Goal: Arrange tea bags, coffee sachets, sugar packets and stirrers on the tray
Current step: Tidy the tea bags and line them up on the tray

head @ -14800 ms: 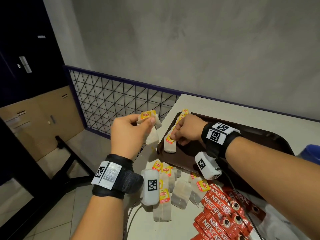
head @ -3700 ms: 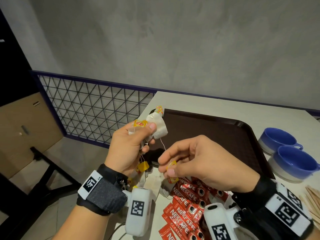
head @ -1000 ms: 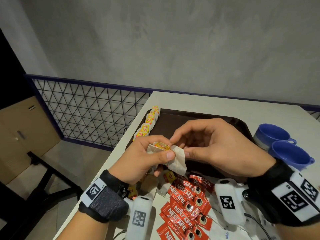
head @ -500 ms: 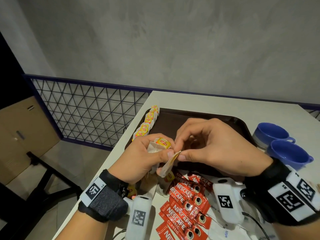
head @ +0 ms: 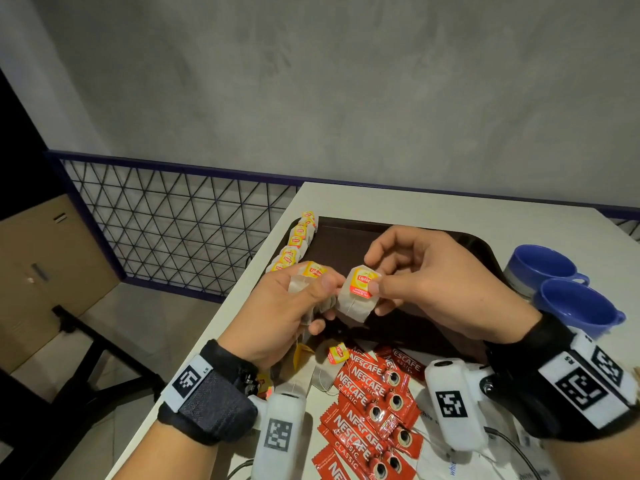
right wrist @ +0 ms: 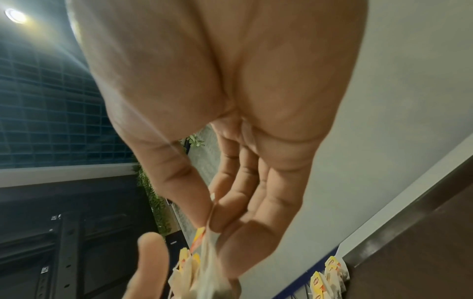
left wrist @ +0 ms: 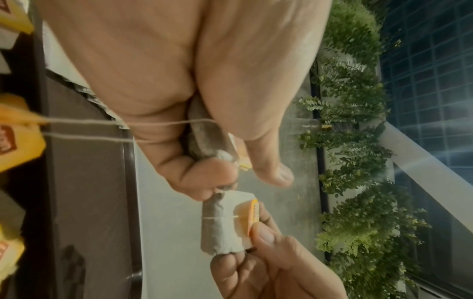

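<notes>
Above the tray (head: 346, 233), right fingers (head: 373, 288) pinching one tea bag (head: 356, 299), left fingers (head: 327, 282) clutching several.

- Head view: looks forward and down from above and behind both wrists, over the near desk (head: 450, 216) edge toward the grey wall; takes in the tray (head: 346, 237), railing and floor at left.
- Left wrist view: sits very close under the left hand (left wrist: 179, 81), looking along the palm to the fingertips; rolled sideways, tray edge (left wrist: 128, 182) running vertically, plants at right.
- Right wrist view: equally close under the right hand (right wrist: 243, 101), looking along the fingers; tilted, wall and tray corner at right.
- Shared by all three: the tea bag (head: 358, 296) pinched between both hands (left wrist: 222, 228) (right wrist: 207, 263), plus part of the tray.
</notes>
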Tool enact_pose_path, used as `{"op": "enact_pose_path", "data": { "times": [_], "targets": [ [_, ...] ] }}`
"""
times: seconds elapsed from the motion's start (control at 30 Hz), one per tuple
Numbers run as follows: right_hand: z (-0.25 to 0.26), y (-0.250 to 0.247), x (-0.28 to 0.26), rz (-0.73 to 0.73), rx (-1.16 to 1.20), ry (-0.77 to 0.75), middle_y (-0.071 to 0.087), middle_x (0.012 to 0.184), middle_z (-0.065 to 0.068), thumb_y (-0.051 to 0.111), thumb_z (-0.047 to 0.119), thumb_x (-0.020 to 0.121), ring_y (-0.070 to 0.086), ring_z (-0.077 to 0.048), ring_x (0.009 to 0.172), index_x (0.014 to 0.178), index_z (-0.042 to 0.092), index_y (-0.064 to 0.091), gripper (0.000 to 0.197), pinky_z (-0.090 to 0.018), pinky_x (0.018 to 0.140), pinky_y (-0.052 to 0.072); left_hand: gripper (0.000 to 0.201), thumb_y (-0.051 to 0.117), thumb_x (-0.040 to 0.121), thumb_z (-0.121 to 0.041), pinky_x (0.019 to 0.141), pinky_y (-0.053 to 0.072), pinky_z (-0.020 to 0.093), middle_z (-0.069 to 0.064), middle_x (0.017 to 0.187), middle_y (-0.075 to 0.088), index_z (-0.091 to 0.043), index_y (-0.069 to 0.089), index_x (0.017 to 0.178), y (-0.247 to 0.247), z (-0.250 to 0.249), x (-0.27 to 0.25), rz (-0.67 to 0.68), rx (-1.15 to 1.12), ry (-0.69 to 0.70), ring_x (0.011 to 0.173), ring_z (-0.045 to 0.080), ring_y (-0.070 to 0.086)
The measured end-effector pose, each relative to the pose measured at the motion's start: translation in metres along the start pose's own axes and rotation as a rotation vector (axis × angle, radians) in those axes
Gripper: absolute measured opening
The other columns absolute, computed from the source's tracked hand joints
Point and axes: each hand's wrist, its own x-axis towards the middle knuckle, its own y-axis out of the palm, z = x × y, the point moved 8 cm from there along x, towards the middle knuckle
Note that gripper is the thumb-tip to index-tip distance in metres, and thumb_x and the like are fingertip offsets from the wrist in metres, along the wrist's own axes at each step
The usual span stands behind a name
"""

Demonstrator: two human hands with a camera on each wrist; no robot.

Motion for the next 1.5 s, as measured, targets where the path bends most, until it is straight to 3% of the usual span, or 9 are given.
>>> {"op": "enact_pose_path", "data": {
  "times": [0.17,0.43,0.67,0.83,0.93,1.0,1.1,1.27,1.5],
  "targets": [
    [-0.002,0.006,0.000,0.011,0.008,0.004,0.072,0.083,-0.019,0.080,-0.004,0.083,0.073,-0.033,0.071,0.098,0.006,0.071,0.020,-0.047,0.073,0.066,0.025,0.083,0.080,-0.010,0.041,0.039,0.019,0.013,0.074,0.067,0.004,0.072,0.097,0.005,0.003,-0.001,0.036,0.063,-0.018,0.057,0.012,0.057],
    [0.003,0.003,-0.003,-0.014,-0.071,-0.003,0.077,0.087,-0.010,0.083,0.010,0.084,0.076,-0.028,0.078,0.097,0.015,0.077,0.016,-0.036,0.073,0.066,0.030,0.075,0.082,-0.008,0.041,0.038,0.018,0.013,0.073,0.068,0.014,0.067,0.101,0.001,-0.002,-0.001,-0.012,0.083,0.003,0.057,0.013,0.055],
    [0.009,0.011,0.001,-0.056,-0.196,0.010,0.079,0.082,-0.002,0.080,0.023,0.088,0.076,-0.019,0.072,0.087,0.021,0.080,0.002,-0.031,0.069,0.065,0.024,0.080,0.078,-0.018,0.043,0.039,0.019,0.013,0.077,0.067,-0.001,0.074,0.095,-0.004,-0.005,-0.002,-0.031,0.114,-0.026,0.061,0.014,0.055],
    [0.016,0.014,0.029,-0.061,-0.274,0.038,0.079,0.081,-0.001,0.078,0.021,0.091,0.077,-0.022,0.071,0.088,0.020,0.077,0.004,-0.036,0.073,0.065,0.035,0.078,0.085,-0.027,0.046,0.040,0.019,0.010,0.083,0.066,0.000,0.068,0.104,-0.058,-0.028,0.001,-0.314,-0.015,0.018,0.066,0.017,0.050],
    [0.012,0.027,0.053,0.001,-0.242,0.051,0.079,0.087,-0.003,0.076,0.019,0.093,0.078,-0.023,0.078,0.092,0.016,0.075,0.003,-0.042,0.078,0.066,0.021,0.070,0.096,-0.023,0.047,0.043,0.016,0.007,0.080,0.061,-0.005,0.066,0.105,-0.097,-0.035,-0.002,-0.522,-0.129,0.040,0.064,0.014,0.052],
    [0.006,0.042,0.066,0.058,-0.222,0.083,0.078,0.095,-0.004,0.073,0.017,0.096,0.078,-0.019,0.082,0.096,0.014,0.073,0.003,-0.038,0.076,0.066,0.013,0.067,0.098,-0.019,0.049,0.046,0.016,0.006,0.082,0.060,-0.008,0.065,0.105,-0.112,-0.036,-0.005,-0.598,-0.228,0.044,0.064,0.013,0.055],
    [-0.003,0.070,0.079,0.167,-0.228,0.147,0.078,0.099,-0.008,0.068,0.015,0.099,0.079,-0.020,0.084,0.103,0.009,0.071,0.008,-0.029,0.071,0.065,0.004,0.063,0.098,-0.011,0.051,0.050,0.017,0.007,0.080,0.058,-0.007,0.063,0.098,-0.125,-0.031,-0.008,-0.676,-0.388,0.029,0.065,0.015,0.055],
    [-0.016,0.112,0.100,0.275,-0.154,0.227,0.077,0.100,-0.020,0.064,0.010,0.101,0.076,-0.040,0.091,0.109,0.003,0.067,0.010,-0.039,0.076,0.066,0.014,0.045,0.093,0.001,0.053,0.053,0.019,0.011,0.083,0.053,-0.003,0.056,0.102,-0.134,-0.027,-0.008,-0.709,-0.517,0.038,0.071,0.019,0.049],
    [-0.033,0.124,0.122,0.267,-0.234,0.258,0.075,0.103,-0.026,0.059,0.007,0.103,0.074,-0.027,0.071,0.110,0.002,0.065,0.010,-0.039,0.072,0.066,0.018,0.041,0.090,0.006,0.065,0.051,0.025,0.008,0.075,0.050,-0.004,0.053,0.097,-0.129,-0.022,-0.005,-0.698,-0.492,0.021,0.046,0.011,0.048]
  ]
}}
